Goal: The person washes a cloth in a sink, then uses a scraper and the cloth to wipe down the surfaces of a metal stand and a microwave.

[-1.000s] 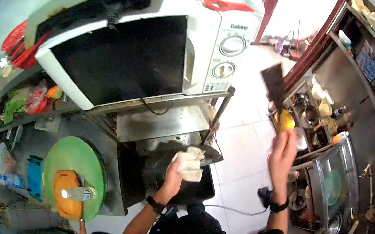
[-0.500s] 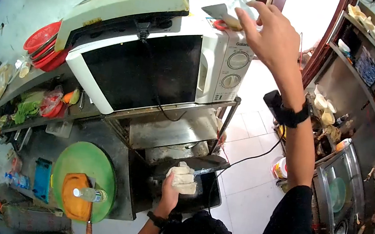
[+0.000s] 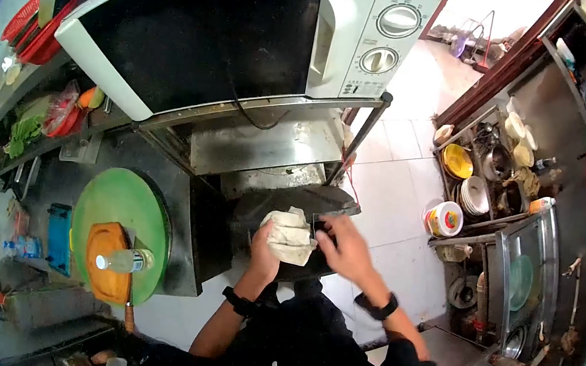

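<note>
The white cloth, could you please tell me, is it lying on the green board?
No, the white cloth is held in the left hand.

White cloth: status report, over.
Left grip holding white cloth. Right grip at cloth's right side, hold unclear. Dark item between them, unidentifiable.

The microwave (image 3: 202, 31) blocks ahead; rightward the floor (image 3: 395, 191) leaves room

Hands (image 3: 347, 249) closer together, right apparently beside cloth (image 3: 287, 237)
</note>
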Available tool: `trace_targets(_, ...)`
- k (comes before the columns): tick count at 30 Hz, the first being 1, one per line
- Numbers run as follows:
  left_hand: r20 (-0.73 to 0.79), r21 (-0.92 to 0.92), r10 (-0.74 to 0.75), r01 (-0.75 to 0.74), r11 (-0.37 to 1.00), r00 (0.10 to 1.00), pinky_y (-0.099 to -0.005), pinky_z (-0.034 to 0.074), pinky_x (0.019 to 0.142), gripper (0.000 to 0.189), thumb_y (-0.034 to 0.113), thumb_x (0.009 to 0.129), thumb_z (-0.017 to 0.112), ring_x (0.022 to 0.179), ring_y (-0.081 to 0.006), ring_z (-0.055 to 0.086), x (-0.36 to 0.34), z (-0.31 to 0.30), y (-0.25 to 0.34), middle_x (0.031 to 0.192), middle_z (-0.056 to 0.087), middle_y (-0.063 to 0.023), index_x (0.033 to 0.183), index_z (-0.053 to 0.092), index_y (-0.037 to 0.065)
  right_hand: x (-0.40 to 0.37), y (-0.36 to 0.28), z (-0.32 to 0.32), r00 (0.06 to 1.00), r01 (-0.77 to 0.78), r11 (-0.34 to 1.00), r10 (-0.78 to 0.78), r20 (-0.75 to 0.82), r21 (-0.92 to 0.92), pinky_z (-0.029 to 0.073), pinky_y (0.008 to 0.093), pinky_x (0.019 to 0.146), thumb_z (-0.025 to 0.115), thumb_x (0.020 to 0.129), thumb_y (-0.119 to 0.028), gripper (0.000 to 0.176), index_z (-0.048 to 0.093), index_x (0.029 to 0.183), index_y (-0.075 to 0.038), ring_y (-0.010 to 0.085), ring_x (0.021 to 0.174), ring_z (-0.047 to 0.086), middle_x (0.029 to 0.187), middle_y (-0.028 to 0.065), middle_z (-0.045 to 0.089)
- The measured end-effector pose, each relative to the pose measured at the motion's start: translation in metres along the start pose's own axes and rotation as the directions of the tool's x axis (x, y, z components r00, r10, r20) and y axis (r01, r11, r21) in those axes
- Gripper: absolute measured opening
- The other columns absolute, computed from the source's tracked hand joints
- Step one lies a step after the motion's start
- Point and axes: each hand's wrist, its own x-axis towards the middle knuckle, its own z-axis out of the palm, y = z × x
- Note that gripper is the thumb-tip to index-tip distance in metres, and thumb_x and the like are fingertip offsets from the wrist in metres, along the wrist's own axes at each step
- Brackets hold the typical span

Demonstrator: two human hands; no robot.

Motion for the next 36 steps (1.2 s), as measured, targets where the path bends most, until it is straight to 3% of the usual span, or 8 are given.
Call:
trace_targets(8,0.034,0.233,-0.058,0.049,0.971,0.998,-0.0317,0.048,0.085,0.030,0.017,0.088,0.057,0.098,-0.0186,0.060,-0.009,0.010,-0.002,0.105,0.061,-0.0070,0.114,0.055,0.003,-0.036,0.019,0.053,0.947,-0.321,0.676,0.249,0.204,0.664,0.044,0.0331,0.095,0.066,0.087,-0.018,0.073,0.024,0.144,-0.003,0.0231,0.114,0.052,0.131,0.0193,0.048)
trace_targets(16,0.191,0.919,0.359,-0.295,0.262,0.914,-0.0356,0.047,0.084,0.036,0.022,0.091,0.059,0.094,-0.0234,0.058,0.083,0.026,0.021,0.109,0.059,-0.0134,0.118,0.049,0.000,0.044,0.045,0.066,0.974,-0.176,0.926,0.212,-0.076,0.334,0.049,0.0402,0.084,0.065,0.081,-0.016,0.052,0.047,0.126,0.001,0.0390,0.097,0.061,0.108,0.0264,0.060)
trace_targets(19,0.098,0.779,0.583,-0.427,0.459,0.806,-0.0400,0.047,0.087,0.034,0.014,0.090,0.057,0.102,-0.0289,0.058,0.142,0.015,0.033,0.114,0.059,-0.0175,0.119,0.049,0.000,0.103,0.074,0.098,0.959,0.140,0.961,-0.071,-0.274,0.239,0.044,0.0439,0.094,0.060,0.080,-0.010,0.058,0.039,0.134,0.000,0.0435,0.115,0.049,0.127,0.0272,0.049)
trace_targets(25,-0.267,0.335,0.649,-0.563,0.756,0.712,-0.0422,0.053,0.081,0.026,0.013,0.093,0.046,0.098,-0.0234,0.058,0.250,-0.007,0.094,0.117,0.056,-0.0154,0.115,0.051,0.000,0.172,0.069,0.101,0.997,0.021,0.999,-0.017,0.079,-0.042,0.048,0.0481,0.085,0.054,0.083,-0.024,0.052,0.044,0.131,-0.003,0.0416,0.100,0.058,0.116,0.0263,0.053)
trace_targets(30,-0.206,0.922,0.619,-0.060,0.381,0.758,-0.0473,0.046,0.089,0.055,0.029,0.090,0.060,0.111,-0.0284,0.053,0.352,-0.072,0.117,0.132,0.050,-0.0156,0.132,0.043,0.000,0.175,0.091,0.068,0.966,-0.031,0.999,0.022,0.257,0.028,0.048,0.0436,0.088,0.053,0.089,-0.024,0.035,0.057,0.119,-0.004,0.0370,0.102,0.058,0.109,0.0195,0.060)
trace_targets(33,0.251,0.968,0.475,-0.209,-0.140,0.844,-0.0478,0.031,0.105,0.066,0.039,0.094,0.054,0.132,-0.0345,0.035,0.354,-0.054,0.109,0.148,0.031,-0.0168,0.145,0.028,0.007,0.163,0.124,0.025,0.867,0.102,0.880,-0.307,0.392,0.463,0.049,0.0381,0.086,0.049,0.095,-0.025,0.034,0.057,0.118,-0.002,0.0311,0.098,0.062,0.105,0.0168,0.064)
trace_targets(35,0.396,0.863,0.436,-0.165,-0.478,0.808,-0.0520,0.028,0.107,0.070,0.038,0.093,0.055,0.134,-0.0388,0.031,0.342,-0.032,0.105,0.150,0.026,-0.0173,0.146,0.023,0.006,0.157,0.147,-0.013,0.751,-0.239,0.754,-0.256,0.609,0.611,0.051,0.0316,0.082,0.045,0.099,-0.028,0.035,0.059,0.116,-0.001,0.0227,0.093,0.064,0.101,0.0125,0.067)
trace_targets(36,0.318,0.912,0.498,-0.117,-0.393,0.807,-0.0515,0.028,0.107,0.069,0.037,0.092,0.056,0.133,-0.0389,0.032,0.349,-0.040,0.103,0.149,0.027,-0.0179,0.146,0.024,0.007,0.155,0.158,-0.037,0.672,-0.454,0.683,-0.158,0.723,0.572,0.053,0.0289,0.078,0.043,0.100,-0.030,0.037,0.060,0.115,0.000,0.0170,0.089,0.065,0.098,0.0094,0.068)
